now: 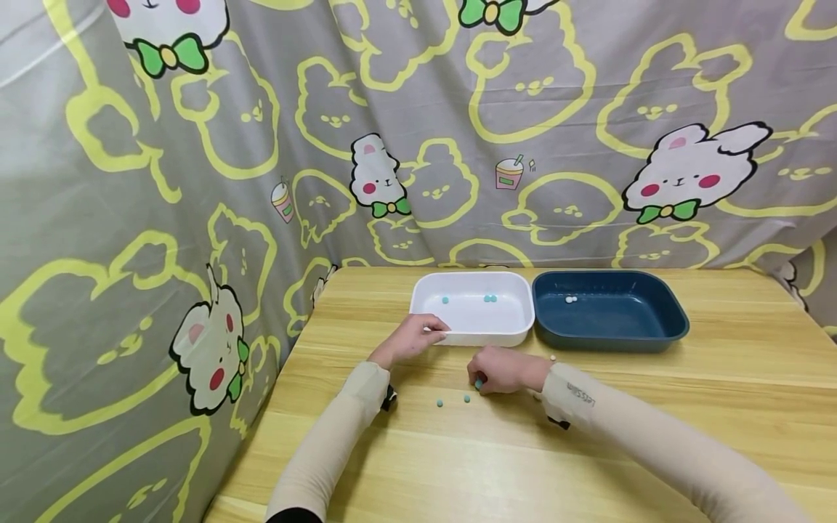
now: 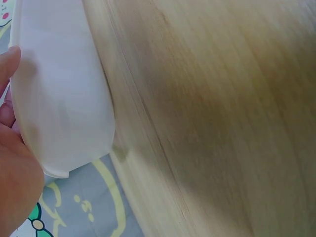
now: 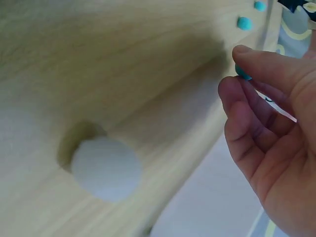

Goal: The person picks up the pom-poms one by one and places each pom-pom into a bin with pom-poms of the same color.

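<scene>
My right hand [image 1: 505, 369] pinches a small teal ball [image 3: 242, 73] between thumb and forefinger, close over the table in front of the white tray [image 1: 480, 338]. At that tray's near left corner, my left hand [image 1: 412, 340] holds the rim, its thumb [image 2: 11, 64] at the edge. Two more teal balls, one [image 1: 467, 399] nearer the right hand and another [image 1: 439, 403] further left, lie on the wood. A white ball [image 3: 106, 169] looms large in the right wrist view, on the tabletop near that wrist.
Inside the white tray lie three teal balls, one at left [image 1: 445, 300] and a pair [image 1: 490, 298]. Right beside it stands a dark blue tray [image 1: 611, 341] containing two white balls [image 1: 571, 299]. A patterned curtain [image 1: 431, 196] hangs behind and to the left of the table [image 1: 739, 378].
</scene>
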`<state>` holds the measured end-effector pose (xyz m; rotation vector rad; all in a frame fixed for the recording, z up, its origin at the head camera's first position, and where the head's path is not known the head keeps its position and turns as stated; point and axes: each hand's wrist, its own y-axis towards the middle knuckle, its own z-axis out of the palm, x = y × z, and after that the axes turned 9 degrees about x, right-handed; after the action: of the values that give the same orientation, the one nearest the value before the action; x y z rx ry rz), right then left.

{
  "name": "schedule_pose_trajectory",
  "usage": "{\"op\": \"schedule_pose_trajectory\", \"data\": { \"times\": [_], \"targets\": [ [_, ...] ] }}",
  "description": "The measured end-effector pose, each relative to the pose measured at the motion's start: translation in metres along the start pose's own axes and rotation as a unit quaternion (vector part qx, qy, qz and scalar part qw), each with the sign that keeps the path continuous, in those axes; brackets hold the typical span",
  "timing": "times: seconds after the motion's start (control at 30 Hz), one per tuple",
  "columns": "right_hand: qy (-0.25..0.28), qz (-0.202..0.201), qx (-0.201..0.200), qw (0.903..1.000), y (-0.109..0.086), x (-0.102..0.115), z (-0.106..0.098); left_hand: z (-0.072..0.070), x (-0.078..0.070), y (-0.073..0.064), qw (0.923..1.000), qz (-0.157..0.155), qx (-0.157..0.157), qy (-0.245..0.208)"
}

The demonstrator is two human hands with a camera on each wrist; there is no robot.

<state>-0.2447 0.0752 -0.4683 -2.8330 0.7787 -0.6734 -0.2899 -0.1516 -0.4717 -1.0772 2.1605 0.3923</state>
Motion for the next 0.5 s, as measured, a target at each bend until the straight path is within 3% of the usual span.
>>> {"op": "schedule_pose_trajectory", "data": {
  "times": [0.27, 0.5],
  "targets": [
    [0.017, -0.039, -0.046, 0.998, -0.018, 0.009, -0.015, 0.0, 0.002, 0.0, 0.9999, 0.004, 0.005, 0.008],
    [0.03, -0.028, -0.068, 0.9968, -0.031, 0.007, -0.031, 0.0, 0.0, -0.001, 1.0, 0.005, 0.004, 0.0]
  ]
}}
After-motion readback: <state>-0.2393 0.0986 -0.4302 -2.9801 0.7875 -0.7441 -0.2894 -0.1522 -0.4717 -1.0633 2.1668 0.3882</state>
